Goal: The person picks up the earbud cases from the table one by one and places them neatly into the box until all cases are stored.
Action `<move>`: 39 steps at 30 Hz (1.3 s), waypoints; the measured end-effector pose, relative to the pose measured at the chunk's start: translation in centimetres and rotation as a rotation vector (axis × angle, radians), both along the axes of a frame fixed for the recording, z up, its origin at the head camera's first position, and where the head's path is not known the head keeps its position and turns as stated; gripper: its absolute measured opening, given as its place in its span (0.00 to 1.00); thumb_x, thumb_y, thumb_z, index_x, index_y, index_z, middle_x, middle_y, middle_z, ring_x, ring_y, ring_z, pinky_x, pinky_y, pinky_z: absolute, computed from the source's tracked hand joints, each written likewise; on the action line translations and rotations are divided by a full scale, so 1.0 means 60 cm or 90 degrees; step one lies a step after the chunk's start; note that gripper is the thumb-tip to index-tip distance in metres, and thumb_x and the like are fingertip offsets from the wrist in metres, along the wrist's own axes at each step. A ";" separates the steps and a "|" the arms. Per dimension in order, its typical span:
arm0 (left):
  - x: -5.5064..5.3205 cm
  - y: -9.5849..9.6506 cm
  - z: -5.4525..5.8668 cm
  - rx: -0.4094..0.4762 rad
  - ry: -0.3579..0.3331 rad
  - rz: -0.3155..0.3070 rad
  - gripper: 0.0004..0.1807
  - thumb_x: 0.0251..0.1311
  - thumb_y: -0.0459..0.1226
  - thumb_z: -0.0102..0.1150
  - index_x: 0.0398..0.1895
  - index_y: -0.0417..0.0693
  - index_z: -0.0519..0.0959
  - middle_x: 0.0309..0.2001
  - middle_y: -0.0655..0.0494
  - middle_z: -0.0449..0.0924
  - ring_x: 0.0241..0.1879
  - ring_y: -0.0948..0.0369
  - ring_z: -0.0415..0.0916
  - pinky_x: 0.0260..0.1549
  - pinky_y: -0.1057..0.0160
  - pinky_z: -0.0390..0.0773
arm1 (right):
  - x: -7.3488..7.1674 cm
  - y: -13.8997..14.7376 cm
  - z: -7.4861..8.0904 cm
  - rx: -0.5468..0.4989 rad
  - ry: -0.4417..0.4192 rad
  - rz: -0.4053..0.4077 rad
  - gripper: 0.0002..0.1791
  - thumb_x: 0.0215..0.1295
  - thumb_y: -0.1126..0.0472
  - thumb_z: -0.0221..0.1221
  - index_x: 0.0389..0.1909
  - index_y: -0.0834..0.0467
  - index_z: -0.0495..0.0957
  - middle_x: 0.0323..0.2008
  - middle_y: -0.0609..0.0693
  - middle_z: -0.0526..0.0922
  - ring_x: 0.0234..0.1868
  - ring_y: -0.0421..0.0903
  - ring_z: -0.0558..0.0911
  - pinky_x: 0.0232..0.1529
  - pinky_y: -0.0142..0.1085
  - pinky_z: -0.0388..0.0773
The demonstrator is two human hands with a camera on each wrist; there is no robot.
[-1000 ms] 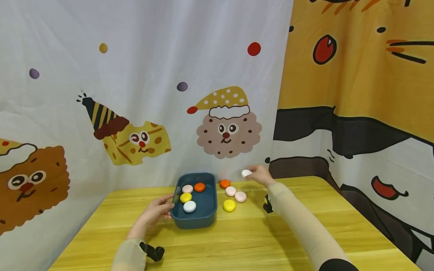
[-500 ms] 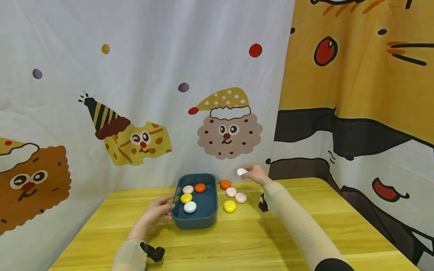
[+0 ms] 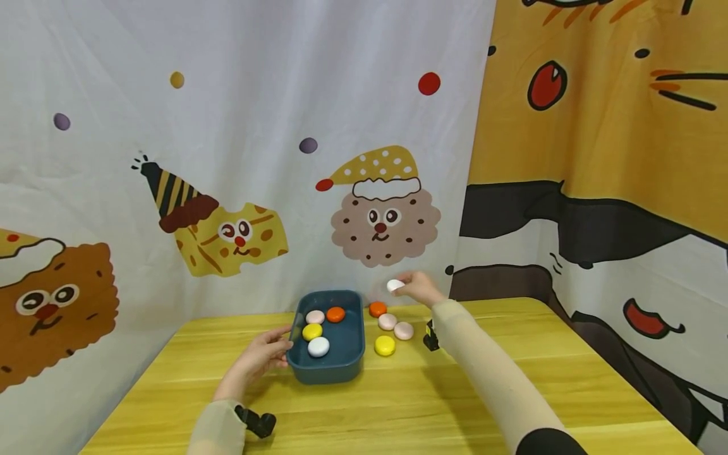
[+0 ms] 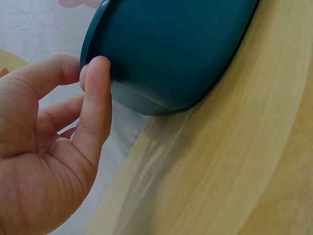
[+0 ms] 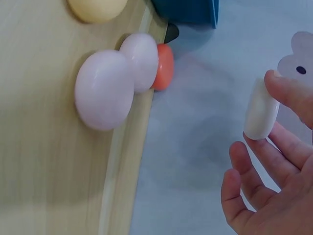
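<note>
My left hand (image 3: 261, 357) pinches the left rim of a dark blue plastic bin (image 4: 166, 54), thumb and fingertips on its edge. Inside the bin lie a pale pink disc (image 3: 315, 317), an orange disc (image 3: 335, 314), a yellow disc (image 3: 312, 332) and a white disc (image 3: 318, 346), all smooth and rounded. Raised above the table's back edge, my right hand (image 3: 422, 287) holds another white disc (image 5: 261, 110) between thumb and fingers, with the other fingers loosely bent. It is up and to the right of the bin.
Right of the bin on the wooden table (image 3: 364, 417) sit an orange disc (image 3: 378, 309), two pale pink discs (image 5: 104, 89) close together and a yellow disc (image 3: 385, 345). A printed cartoon curtain (image 3: 244, 126) hangs right behind the table's back edge.
My right hand has moved left with the white disc, nearer to the bin. My left hand stays at the bin's rim, and the discs lying in the bin and on the table have not moved.
</note>
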State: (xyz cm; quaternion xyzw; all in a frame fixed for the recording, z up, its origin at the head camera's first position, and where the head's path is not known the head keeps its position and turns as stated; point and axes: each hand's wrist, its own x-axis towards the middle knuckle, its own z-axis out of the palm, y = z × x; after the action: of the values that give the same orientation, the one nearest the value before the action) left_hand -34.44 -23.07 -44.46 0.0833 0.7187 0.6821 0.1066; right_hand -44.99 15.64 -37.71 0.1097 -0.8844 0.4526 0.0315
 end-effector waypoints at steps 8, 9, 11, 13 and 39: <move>0.001 0.000 0.001 -0.009 -0.002 0.001 0.33 0.68 0.30 0.51 0.73 0.32 0.54 0.42 0.41 0.70 0.25 0.63 0.72 0.31 0.62 0.83 | 0.002 -0.028 0.011 -0.010 0.018 0.042 0.26 0.52 0.65 0.68 0.54 0.68 0.78 0.52 0.61 0.80 0.53 0.56 0.78 0.56 0.47 0.75; 0.000 0.000 0.001 -0.009 -0.002 0.003 0.33 0.67 0.30 0.51 0.73 0.32 0.54 0.42 0.41 0.70 0.25 0.63 0.72 0.31 0.63 0.82 | 0.002 -0.031 0.013 -0.006 0.023 0.047 0.26 0.52 0.65 0.68 0.53 0.68 0.78 0.52 0.61 0.80 0.53 0.55 0.78 0.55 0.47 0.75; -0.001 0.001 0.001 -0.006 -0.004 0.011 0.32 0.67 0.30 0.52 0.73 0.32 0.55 0.41 0.42 0.69 0.25 0.63 0.72 0.30 0.64 0.82 | 0.002 -0.038 0.015 -0.001 0.025 0.051 0.25 0.52 0.65 0.69 0.53 0.68 0.79 0.51 0.61 0.81 0.53 0.55 0.78 0.55 0.46 0.75; -0.003 0.003 0.002 -0.003 -0.006 0.020 0.32 0.67 0.30 0.52 0.72 0.33 0.56 0.40 0.44 0.69 0.25 0.63 0.72 0.28 0.66 0.81 | 0.003 -0.043 0.017 0.005 0.027 0.052 0.25 0.52 0.64 0.69 0.52 0.67 0.79 0.50 0.60 0.82 0.52 0.54 0.79 0.54 0.46 0.76; 0.001 0.003 0.005 -0.003 -0.014 0.013 0.32 0.67 0.30 0.51 0.72 0.32 0.55 0.39 0.47 0.69 0.25 0.63 0.72 0.29 0.64 0.82 | 0.007 -0.092 0.024 0.053 0.036 0.070 0.21 0.51 0.64 0.70 0.47 0.65 0.82 0.45 0.55 0.84 0.46 0.50 0.81 0.48 0.41 0.78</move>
State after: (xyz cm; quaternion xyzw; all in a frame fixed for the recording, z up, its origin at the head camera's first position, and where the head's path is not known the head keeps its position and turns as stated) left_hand -34.40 -22.91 -44.19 0.0684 0.7199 0.6823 0.1079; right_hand -44.57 10.11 -36.25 0.1718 -0.8937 0.4135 0.0267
